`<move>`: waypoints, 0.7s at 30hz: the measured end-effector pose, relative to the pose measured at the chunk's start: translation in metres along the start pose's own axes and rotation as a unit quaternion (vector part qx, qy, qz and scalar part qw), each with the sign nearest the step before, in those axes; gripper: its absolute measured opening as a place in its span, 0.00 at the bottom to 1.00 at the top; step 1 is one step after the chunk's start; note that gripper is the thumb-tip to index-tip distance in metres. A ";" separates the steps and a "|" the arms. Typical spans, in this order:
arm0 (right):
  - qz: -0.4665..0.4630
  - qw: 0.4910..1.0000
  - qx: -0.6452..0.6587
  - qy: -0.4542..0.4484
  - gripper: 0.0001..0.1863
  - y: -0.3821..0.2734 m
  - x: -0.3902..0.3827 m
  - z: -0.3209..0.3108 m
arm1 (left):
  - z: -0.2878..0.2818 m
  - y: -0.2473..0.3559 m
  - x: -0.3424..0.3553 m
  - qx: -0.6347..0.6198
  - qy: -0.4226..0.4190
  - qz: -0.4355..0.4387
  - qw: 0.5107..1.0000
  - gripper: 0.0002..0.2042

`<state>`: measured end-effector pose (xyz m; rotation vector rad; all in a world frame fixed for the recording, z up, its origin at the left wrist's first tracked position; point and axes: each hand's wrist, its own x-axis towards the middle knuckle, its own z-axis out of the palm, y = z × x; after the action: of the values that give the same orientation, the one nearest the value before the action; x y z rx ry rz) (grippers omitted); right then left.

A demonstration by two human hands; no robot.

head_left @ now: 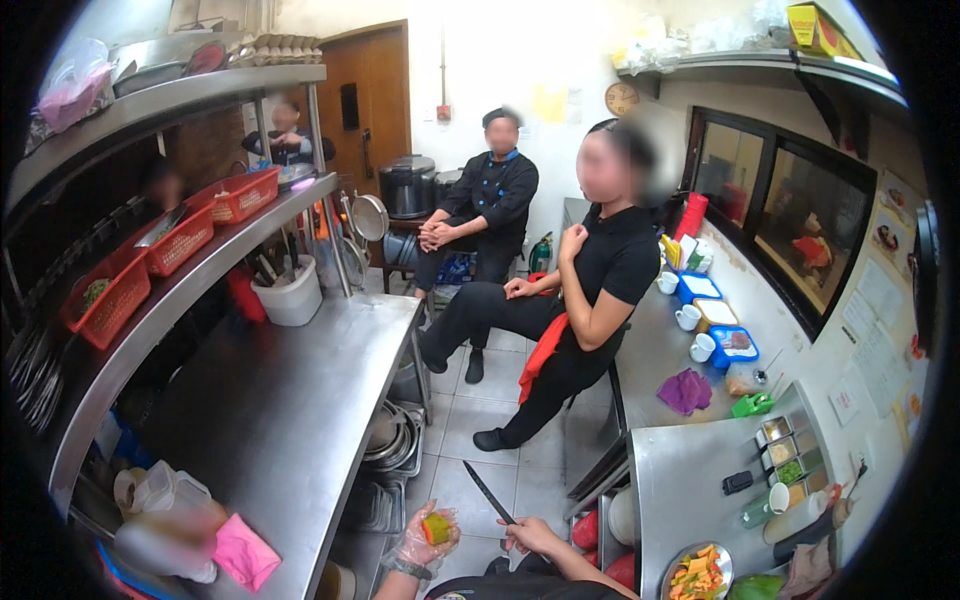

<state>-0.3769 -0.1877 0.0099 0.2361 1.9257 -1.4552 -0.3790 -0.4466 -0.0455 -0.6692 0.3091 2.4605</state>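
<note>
My left hand [412, 548], in a clear plastic glove, cups a green-and-orange piece of fruit or vegetable [435, 529] in its palm. My right hand [537, 535] is closed around the handle of a knife [486, 490]. Its long dark blade points up and to the left, away from me and apart from the piece. At the lower right, a metal bowl [727, 580] holds orange and green cut pieces [698, 576]; which kind they are I cannot tell.
A steel table [260, 400] runs along the left, with a pink cloth [246, 552] on it. To the right, a steel counter [670, 480] carries small condiment containers [780, 455] and a purple cloth [685, 391]. Two people in black [605, 260] [487, 205] sit ahead near the aisle.
</note>
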 end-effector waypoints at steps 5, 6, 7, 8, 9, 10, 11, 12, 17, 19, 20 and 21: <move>-0.007 0.999 0.022 -0.024 0.23 0.023 -0.018 0.016 | -0.023 -0.030 -0.024 -0.049 -0.005 0.006 0.999 0.20; -0.003 0.999 0.018 -0.032 0.23 0.025 -0.025 0.019 | -0.030 -0.037 -0.026 -0.049 0.042 0.037 0.997 0.20; 0.001 0.999 0.014 -0.040 0.23 0.024 -0.033 0.021 | -0.038 -0.044 -0.027 -0.049 0.089 0.066 0.993 0.20; 0.004 0.999 0.011 -0.046 0.24 0.026 -0.041 0.022 | -0.045 -0.053 -0.029 -0.048 0.135 0.094 0.985 0.20; 0.004 0.999 0.017 -0.046 0.24 0.035 -0.048 0.025 | -0.048 -0.063 -0.035 -0.024 0.136 0.105 0.985 0.21; 0.005 0.999 0.024 -0.044 0.24 0.044 -0.053 0.026 | -0.050 -0.073 -0.042 0.002 0.137 0.115 0.984 0.21; 0.005 0.999 0.032 -0.041 0.24 0.055 -0.060 0.027 | -0.052 -0.083 -0.048 0.028 0.136 0.124 0.983 0.22; 0.007 0.999 0.020 -0.034 0.24 0.062 -0.070 0.026 | -0.056 -0.092 -0.050 0.004 0.143 0.105 0.984 0.22; 0.011 0.983 0.162 -0.088 0.25 0.123 -0.140 0.040 | -0.080 -0.141 -0.067 -0.056 0.167 -0.008 0.984 0.23; 0.030 0.966 0.241 -0.093 0.28 0.137 -0.168 0.053 | -0.057 -0.163 -0.084 -0.013 0.184 -0.036 0.982 0.22; 0.029 0.965 0.249 -0.073 0.28 0.140 -0.182 0.058 | -0.056 -0.171 -0.088 -0.031 0.175 -0.059 0.982 0.22; 0.029 0.967 0.244 -0.061 0.27 0.145 -0.190 0.060 | -0.054 -0.178 -0.083 -0.050 0.157 -0.084 0.983 0.22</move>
<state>-0.1346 -0.1417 0.0091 0.4114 1.4262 -1.8416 -0.1955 -0.3591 -0.0603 -1.0845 0.2383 2.2179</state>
